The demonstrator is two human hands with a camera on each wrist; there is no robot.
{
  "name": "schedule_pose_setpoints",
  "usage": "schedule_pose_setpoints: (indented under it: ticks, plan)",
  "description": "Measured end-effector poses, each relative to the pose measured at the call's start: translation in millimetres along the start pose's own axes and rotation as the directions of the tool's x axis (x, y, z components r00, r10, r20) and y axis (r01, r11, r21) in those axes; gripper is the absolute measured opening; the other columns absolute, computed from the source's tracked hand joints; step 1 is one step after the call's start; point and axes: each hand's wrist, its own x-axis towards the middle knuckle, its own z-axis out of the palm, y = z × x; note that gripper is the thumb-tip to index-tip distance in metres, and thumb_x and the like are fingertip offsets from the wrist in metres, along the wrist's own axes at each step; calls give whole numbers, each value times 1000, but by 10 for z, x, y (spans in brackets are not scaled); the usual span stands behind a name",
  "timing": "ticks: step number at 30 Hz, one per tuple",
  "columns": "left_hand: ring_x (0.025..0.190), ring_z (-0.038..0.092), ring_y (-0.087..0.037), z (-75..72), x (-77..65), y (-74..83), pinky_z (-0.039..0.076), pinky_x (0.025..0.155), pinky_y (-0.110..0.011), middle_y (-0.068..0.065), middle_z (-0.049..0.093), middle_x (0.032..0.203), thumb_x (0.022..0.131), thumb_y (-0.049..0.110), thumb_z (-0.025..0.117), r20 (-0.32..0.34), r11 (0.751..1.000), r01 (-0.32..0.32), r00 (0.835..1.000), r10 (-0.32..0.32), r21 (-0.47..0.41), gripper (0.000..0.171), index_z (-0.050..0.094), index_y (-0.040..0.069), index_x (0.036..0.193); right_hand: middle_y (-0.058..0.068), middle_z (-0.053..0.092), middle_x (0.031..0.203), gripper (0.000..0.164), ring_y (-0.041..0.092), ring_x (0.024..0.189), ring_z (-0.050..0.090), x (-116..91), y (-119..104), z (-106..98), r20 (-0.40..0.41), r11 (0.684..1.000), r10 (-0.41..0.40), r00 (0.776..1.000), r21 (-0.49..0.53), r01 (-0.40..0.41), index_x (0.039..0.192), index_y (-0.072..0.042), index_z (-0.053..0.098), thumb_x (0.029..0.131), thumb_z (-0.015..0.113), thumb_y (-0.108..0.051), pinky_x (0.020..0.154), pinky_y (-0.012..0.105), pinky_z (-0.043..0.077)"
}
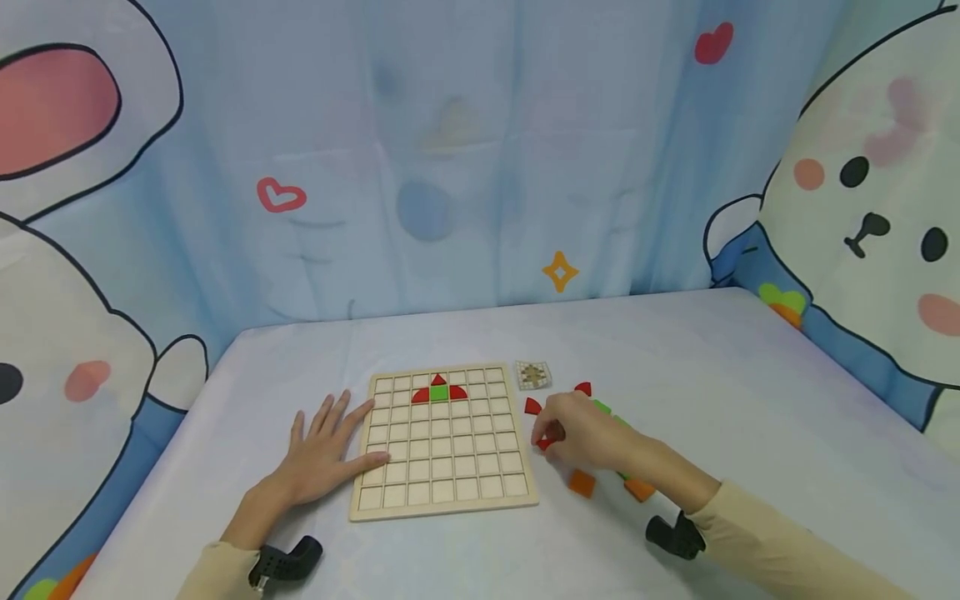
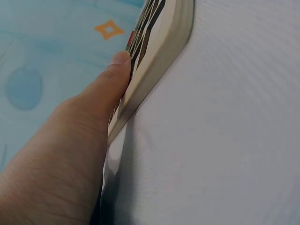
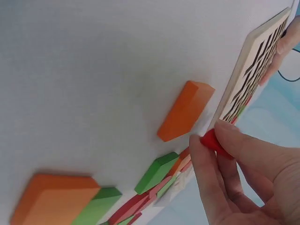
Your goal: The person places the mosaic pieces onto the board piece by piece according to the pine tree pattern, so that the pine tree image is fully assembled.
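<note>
It's the right hand (image 1: 581, 429) at work, thumb and fingertips pinching a small red piece (image 3: 215, 143), with the gridded wooden board (image 1: 450, 507) just to that hand's left! Over on the other flank, the left hand (image 1: 318, 458) lies spread, thumb and fingers reaching onto the board's edge beside it. Between the two hands, up at the board's far end, a red triangle (image 1: 438, 380) tops a green square (image 1: 438, 392), one red curved piece (image 1: 421, 396) on the left-hand side, its twin (image 1: 458, 392) on the right. Beyond the right hand there's a patterned card (image 1: 533, 375), a loose red wedge (image 1: 532, 406) just past the fingers, and green pieces (image 1: 602, 406) peeking out behind the knuckles! Nearer the person than that hand, an orange block (image 1: 582, 482), and beneath the wrist a second orange block (image 1: 640, 490)
</note>
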Motion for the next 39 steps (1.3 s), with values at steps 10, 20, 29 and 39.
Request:
schedule_pose_setpoints:
  ticks: [10,20,29,39]
  plan:
    - [158,6,-48,-5,9,-1,-5,118,-76,-25,16,172,94,67,61,4,1000,-1,1000,1,-5,93,33,16,166,-8,63,69,26,4,65,55,261,-114,10,-14,997,-59,998,43,60,73,-9,69,77,89,7,62,21,52]
    - [159,6,-47,-2,31,10,-5,117,-77,-24,16,172,94,69,60,10,1000,-7,1000,7,7,93,32,17,166,-5,70,73,13,5,67,61,543,-337,63,-3,997,-27,1000,67,27,81,-4,77,81,87,3,64,21,54]
    - [159,6,-48,-14,-11,-6,-6,117,-77,-24,16,172,94,68,60,13,1000,11,1000,-11,-17,93,32,17,166,7,77,93,10,13,83,68,911,-651,360,-31,985,-118,993,121,121,96,0,82,90,78,6,70,20,55]
    - [159,7,-48,23,-2,-32,-3,117,-78,-23,17,172,95,69,60,7,1000,6,1000,-6,-1,92,32,18,166,10,75,99,11,15,84,72,1182,-572,555,-29,961,-221,975,164,223,98,1,82,93,74,6,72,18,56]
